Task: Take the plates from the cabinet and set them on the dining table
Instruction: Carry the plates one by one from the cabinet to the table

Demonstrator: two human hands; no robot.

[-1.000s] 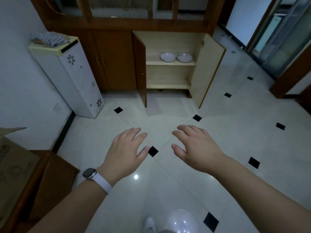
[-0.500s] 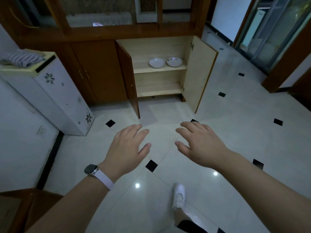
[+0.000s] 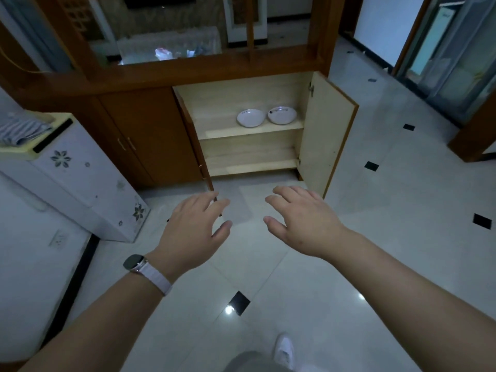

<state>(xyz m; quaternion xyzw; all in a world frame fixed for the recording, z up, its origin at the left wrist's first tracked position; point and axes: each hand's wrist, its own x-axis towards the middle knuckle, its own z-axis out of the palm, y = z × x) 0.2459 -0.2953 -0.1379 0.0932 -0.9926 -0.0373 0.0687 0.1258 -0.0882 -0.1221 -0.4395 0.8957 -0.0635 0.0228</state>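
Observation:
Two white plates sit side by side on the upper shelf of the open wooden cabinet (image 3: 249,132): the left plate (image 3: 250,118) and the right plate (image 3: 282,115). Both cabinet doors stand wide open. My left hand (image 3: 194,230), with a watch on the wrist, and my right hand (image 3: 302,220) are stretched out in front of me, palms down, fingers apart, holding nothing. They hover over the floor, well short of the cabinet. The dining table is not in view.
A white appliance with flower marks (image 3: 77,173) and a striped cloth on top stands at the left. The open right door (image 3: 326,130) and left door (image 3: 198,154) jut into the tiled floor (image 3: 375,210). A doorway lies at the right.
The view has moved closer to the cabinet, which now looks larger and nearer. Both hands stay raised, spread and empty. A foot in a white shoe has stepped forward.

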